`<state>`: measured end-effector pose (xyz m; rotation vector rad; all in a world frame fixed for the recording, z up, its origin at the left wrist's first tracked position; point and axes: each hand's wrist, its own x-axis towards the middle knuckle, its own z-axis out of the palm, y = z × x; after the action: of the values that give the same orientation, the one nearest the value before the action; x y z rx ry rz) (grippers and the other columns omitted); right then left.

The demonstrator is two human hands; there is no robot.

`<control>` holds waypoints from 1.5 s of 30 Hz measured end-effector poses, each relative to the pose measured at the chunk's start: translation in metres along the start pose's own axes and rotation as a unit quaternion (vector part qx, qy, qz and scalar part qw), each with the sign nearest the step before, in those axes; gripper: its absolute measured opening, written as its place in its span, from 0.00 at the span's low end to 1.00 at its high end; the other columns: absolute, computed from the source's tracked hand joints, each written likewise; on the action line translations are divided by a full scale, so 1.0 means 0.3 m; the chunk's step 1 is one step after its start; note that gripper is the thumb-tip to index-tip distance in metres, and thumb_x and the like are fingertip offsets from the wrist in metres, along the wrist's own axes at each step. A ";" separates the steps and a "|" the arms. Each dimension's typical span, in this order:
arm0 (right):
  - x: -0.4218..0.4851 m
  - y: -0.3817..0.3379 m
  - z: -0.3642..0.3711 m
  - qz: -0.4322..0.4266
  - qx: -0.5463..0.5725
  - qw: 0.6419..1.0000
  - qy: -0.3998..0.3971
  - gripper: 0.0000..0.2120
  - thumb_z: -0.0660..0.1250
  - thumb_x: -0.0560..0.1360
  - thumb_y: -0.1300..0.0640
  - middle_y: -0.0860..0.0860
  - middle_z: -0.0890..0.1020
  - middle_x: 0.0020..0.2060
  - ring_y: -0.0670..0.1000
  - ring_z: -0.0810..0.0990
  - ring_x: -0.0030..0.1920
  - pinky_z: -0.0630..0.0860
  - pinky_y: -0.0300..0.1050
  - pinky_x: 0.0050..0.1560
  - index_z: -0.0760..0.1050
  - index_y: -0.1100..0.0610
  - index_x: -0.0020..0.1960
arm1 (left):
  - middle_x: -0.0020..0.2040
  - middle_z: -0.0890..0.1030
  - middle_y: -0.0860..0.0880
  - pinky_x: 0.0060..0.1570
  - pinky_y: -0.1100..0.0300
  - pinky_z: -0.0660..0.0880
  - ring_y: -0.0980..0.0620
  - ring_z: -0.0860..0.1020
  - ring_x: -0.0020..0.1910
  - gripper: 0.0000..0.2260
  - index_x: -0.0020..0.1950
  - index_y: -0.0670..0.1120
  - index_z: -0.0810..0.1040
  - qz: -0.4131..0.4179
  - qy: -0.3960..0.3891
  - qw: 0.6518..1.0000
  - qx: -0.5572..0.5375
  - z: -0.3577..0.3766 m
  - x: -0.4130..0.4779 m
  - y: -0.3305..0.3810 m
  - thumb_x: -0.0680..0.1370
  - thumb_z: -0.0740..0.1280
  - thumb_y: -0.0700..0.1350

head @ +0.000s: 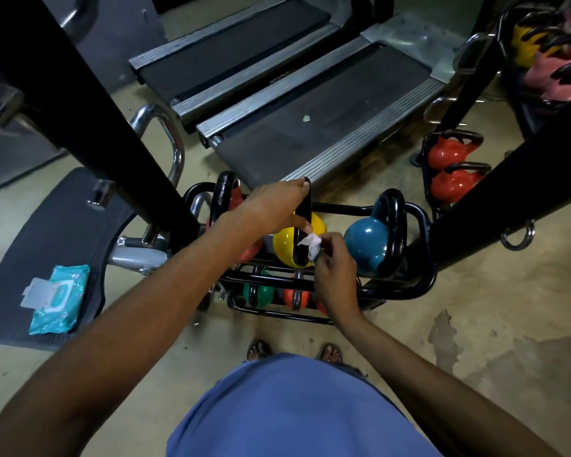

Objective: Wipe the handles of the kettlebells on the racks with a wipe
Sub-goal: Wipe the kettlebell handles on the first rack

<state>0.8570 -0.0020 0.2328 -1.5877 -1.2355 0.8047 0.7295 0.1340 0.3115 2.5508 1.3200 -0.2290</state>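
Observation:
A yellow kettlebell (pixel 285 242) with a black handle (pixel 304 211) stands on the top tier of a low black rack (pixel 422 278). My left hand (pixel 274 206) grips the upper part of that handle. Lower down, my right hand (pixel 335 268) pinches a crumpled white wipe (pixel 310 244) against the handle's near leg. A blue kettlebell (pixel 365 242) stands to the right on the same tier. To the left is a red one (pixel 234 197), mostly hidden by my left arm. Green (pixel 259 293) and red (pixel 294 298) kettlebells sit on the lower tier.
A teal pack of wipes (pixel 58 300) lies open on a dark floor mat (pixel 47 209) at the left. Black machine posts (pixel 89 103) flank the rack. Two treadmill decks (pixel 310 103) lie beyond it. Another rack at the right holds red kettlebells (pixel 449 169). My sandalled feet (pixel 294 349) are near the rack.

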 end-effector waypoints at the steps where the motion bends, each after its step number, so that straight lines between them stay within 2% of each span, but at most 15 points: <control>1: 0.030 -0.023 0.007 0.051 0.060 0.997 -0.012 0.07 0.61 0.81 0.64 0.45 0.80 0.39 0.47 0.76 0.38 0.72 0.46 0.38 0.75 0.55 0.50 | 0.72 0.72 0.45 0.59 0.42 0.76 0.43 0.73 0.68 0.38 0.72 0.42 0.68 0.000 0.000 1.000 0.000 -0.002 -0.001 0.002 0.70 0.74 0.63; 3: 0.097 -0.049 0.025 0.150 0.146 0.977 -0.039 0.08 0.60 0.80 0.63 0.52 0.83 0.42 0.49 0.80 0.43 0.76 0.48 0.44 0.78 0.55 0.51 | 0.72 0.72 0.45 0.60 0.43 0.76 0.43 0.73 0.69 0.38 0.72 0.42 0.68 -0.005 -0.003 1.000 -0.002 -0.008 -0.004 0.009 0.71 0.74 0.62; 6: 0.141 -0.066 0.023 0.217 0.147 0.961 -0.090 0.11 0.58 0.81 0.61 0.60 0.84 0.48 0.50 0.80 0.46 0.74 0.46 0.47 0.78 0.62 0.51 | 0.74 0.70 0.46 0.60 0.43 0.76 0.44 0.72 0.70 0.39 0.74 0.42 0.66 -0.006 -0.006 1.000 0.004 -0.008 -0.008 0.016 0.72 0.72 0.63; 9: 0.168 -0.078 -0.004 0.193 0.132 0.961 -0.145 0.14 0.56 0.82 0.54 0.54 0.82 0.39 0.46 0.80 0.39 0.74 0.42 0.42 0.76 0.59 0.46 | 0.77 0.66 0.47 0.62 0.42 0.75 0.45 0.70 0.72 0.40 0.77 0.43 0.63 -0.005 -0.008 1.000 0.013 -0.014 -0.009 0.016 0.73 0.72 0.63; 12: 0.165 -0.040 -0.024 0.121 0.112 0.971 -0.175 0.10 0.56 0.82 0.60 0.54 0.79 0.39 0.44 0.78 0.38 0.73 0.45 0.43 0.76 0.60 0.48 | 0.79 0.63 0.47 0.63 0.42 0.74 0.44 0.68 0.74 0.42 0.78 0.43 0.62 -0.003 -0.008 1.000 0.017 -0.019 -0.012 0.014 0.73 0.71 0.64; 14: 0.104 0.012 -0.035 0.053 0.102 0.982 -0.151 0.06 0.60 0.82 0.61 0.53 0.80 0.43 0.46 0.78 0.45 0.74 0.49 0.47 0.76 0.59 0.52 | 0.80 0.62 0.48 0.64 0.42 0.74 0.45 0.67 0.75 0.42 0.79 0.44 0.61 -0.003 -0.008 1.000 0.019 -0.014 -0.013 0.012 0.73 0.71 0.64; 17: 0.008 0.052 -0.038 0.000 0.090 0.991 -0.099 0.12 0.66 0.78 0.68 0.42 0.80 0.41 0.43 0.78 0.44 0.73 0.40 0.45 0.77 0.50 0.49 | 0.80 0.61 0.49 0.63 0.43 0.74 0.45 0.68 0.75 0.42 0.79 0.44 0.61 -0.007 -0.005 1.000 0.018 -0.010 -0.014 0.007 0.73 0.71 0.64; 21: -0.019 0.090 -0.018 -0.023 0.012 0.999 -0.031 0.12 0.68 0.75 0.68 0.48 0.78 0.41 0.48 0.78 0.43 0.74 0.46 0.44 0.76 0.51 0.45 | 0.77 0.66 0.47 0.61 0.42 0.75 0.43 0.71 0.72 0.40 0.76 0.43 0.64 -0.001 -0.007 1.000 0.019 -0.010 -0.010 0.005 0.72 0.72 0.64; 24: -0.055 0.120 -0.004 0.000 0.004 1.000 -0.031 0.10 0.70 0.76 0.63 0.48 0.77 0.41 0.51 0.78 0.43 0.77 0.51 0.42 0.73 0.50 0.43 | 0.77 0.67 0.46 0.61 0.42 0.76 0.42 0.71 0.71 0.40 0.75 0.42 0.65 0.000 -0.012 1.000 0.020 -0.012 -0.006 0.004 0.72 0.72 0.64; 29: -0.050 0.100 0.009 -0.002 -0.031 0.999 -0.009 0.12 0.70 0.73 0.66 0.47 0.74 0.36 0.48 0.73 0.38 0.68 0.41 0.36 0.71 0.53 0.39 | 0.77 0.67 0.46 0.60 0.41 0.76 0.43 0.71 0.71 0.40 0.75 0.42 0.65 0.003 -0.019 1.000 0.024 -0.017 -0.008 0.008 0.72 0.72 0.63; 35: 0.054 0.060 -0.037 0.061 0.008 0.997 -0.050 0.06 0.68 0.75 0.67 0.51 0.82 0.33 0.46 0.78 0.33 0.74 0.41 0.32 0.79 0.58 0.43 | 0.75 0.68 0.46 0.61 0.41 0.75 0.44 0.70 0.72 0.39 0.75 0.41 0.65 0.002 -0.011 1.000 0.006 -0.011 -0.013 0.003 0.72 0.72 0.63; 38: 0.115 0.045 -0.023 0.054 -0.030 0.995 -0.080 0.10 0.67 0.71 0.68 0.48 0.82 0.33 0.44 0.78 0.34 0.76 0.44 0.36 0.81 0.53 0.41 | 0.75 0.68 0.46 0.60 0.42 0.75 0.44 0.71 0.71 0.39 0.75 0.42 0.66 0.003 0.002 1.000 0.000 -0.007 -0.020 0.006 0.72 0.72 0.63; 41: 0.122 0.041 -0.005 0.064 -0.021 0.992 -0.103 0.14 0.64 0.71 0.67 0.45 0.82 0.33 0.42 0.79 0.35 0.76 0.43 0.38 0.82 0.49 0.43 | 0.81 0.60 0.49 0.63 0.45 0.74 0.46 0.67 0.75 0.42 0.80 0.45 0.59 -0.001 0.006 1.000 0.011 -0.004 -0.030 0.005 0.74 0.70 0.63; 43: 0.110 0.045 -0.008 0.065 0.000 0.991 -0.115 0.14 0.64 0.74 0.69 0.46 0.83 0.35 0.44 0.80 0.37 0.76 0.44 0.40 0.82 0.52 0.45 | 0.82 0.56 0.49 0.62 0.46 0.73 0.47 0.65 0.76 0.43 0.81 0.45 0.56 0.000 0.008 1.000 0.019 -0.003 -0.030 0.004 0.74 0.69 0.64; 45: 0.076 0.056 -0.018 0.076 0.037 0.992 -0.096 0.10 0.64 0.75 0.70 0.53 0.84 0.40 0.51 0.82 0.42 0.79 0.51 0.43 0.80 0.58 0.48 | 0.82 0.56 0.49 0.61 0.47 0.73 0.47 0.66 0.76 0.43 0.81 0.45 0.56 0.005 0.011 1.000 0.026 -0.001 -0.028 0.003 0.74 0.69 0.65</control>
<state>0.8740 0.0175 0.2200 -1.5852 -1.2142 1.1095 0.7253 0.1271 0.3141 2.6084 1.3265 -0.2371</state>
